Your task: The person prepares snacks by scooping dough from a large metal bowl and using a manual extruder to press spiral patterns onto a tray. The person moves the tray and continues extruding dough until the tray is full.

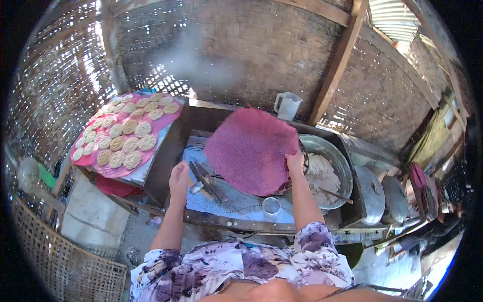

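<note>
A round pink mat with a rough, woven-looking surface hangs tilted over the middle of the worktop. My right hand grips its right edge, thumb on top and fingers hidden beneath. Left of the mat, my left hand is raised with its fingers curled closed; what they hold, if anything, I cannot make out. Close beside it lies a dark, long-bladed tool with a pale end. A clear drinking glass stands near the front edge. At the right, a large metal basin contains pale dough or batter and a wooden-handled utensil.
Several flat round cakes lie on pink sheets on a raised surface at the left. A translucent pitcher stands at the back. Metal pots sit beyond the basin. Woven bamboo walls and a wooden post enclose the space.
</note>
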